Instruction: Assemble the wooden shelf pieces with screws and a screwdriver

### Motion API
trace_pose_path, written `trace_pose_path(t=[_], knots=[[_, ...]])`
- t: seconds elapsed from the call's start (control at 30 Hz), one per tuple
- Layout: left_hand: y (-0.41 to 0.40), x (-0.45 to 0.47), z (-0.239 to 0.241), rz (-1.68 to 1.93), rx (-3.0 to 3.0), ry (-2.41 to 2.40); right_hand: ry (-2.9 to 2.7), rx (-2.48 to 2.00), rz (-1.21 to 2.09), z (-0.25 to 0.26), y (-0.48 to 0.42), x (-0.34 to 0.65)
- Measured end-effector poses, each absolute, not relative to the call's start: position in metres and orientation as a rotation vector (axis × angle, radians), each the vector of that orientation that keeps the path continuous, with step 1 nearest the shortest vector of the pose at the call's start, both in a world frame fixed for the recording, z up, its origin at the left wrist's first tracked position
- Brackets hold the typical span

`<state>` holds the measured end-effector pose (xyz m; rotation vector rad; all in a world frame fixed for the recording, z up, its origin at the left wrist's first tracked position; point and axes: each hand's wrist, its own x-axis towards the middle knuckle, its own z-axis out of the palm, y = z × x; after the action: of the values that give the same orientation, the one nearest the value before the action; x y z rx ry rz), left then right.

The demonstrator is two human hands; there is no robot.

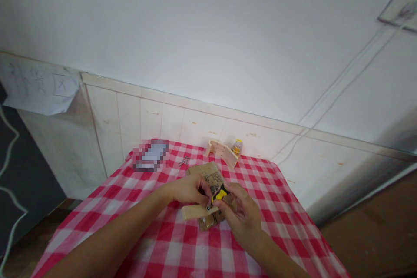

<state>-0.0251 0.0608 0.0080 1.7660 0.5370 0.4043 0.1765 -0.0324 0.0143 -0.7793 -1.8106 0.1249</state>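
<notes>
My left hand [189,189] is closed in a pinch over a pale wooden strip [195,212] lying on a flat brown wooden panel [210,173]. My right hand [241,213] is closed round a small yellow and black screwdriver [220,193], its tip pointing down at the strip between both hands. Both hands meet over the red and white checked tablecloth [182,243].
A curved wooden piece [223,150] and a small yellow-capped jar [237,147] stand at the table's far edge. Loose screws [185,160] and a blurred flat object [150,155] lie nearby. A panelled wall, a white cable [339,91] and a socket [402,5] are behind.
</notes>
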Motion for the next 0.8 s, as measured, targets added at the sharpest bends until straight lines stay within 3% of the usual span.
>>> trace_pose_path(t=[0.8], knots=[[0.062,-0.025,0.005,0.385,1.789,0.523,-1.864,-0.789,0.183,0.005,-0.038,0.178]])
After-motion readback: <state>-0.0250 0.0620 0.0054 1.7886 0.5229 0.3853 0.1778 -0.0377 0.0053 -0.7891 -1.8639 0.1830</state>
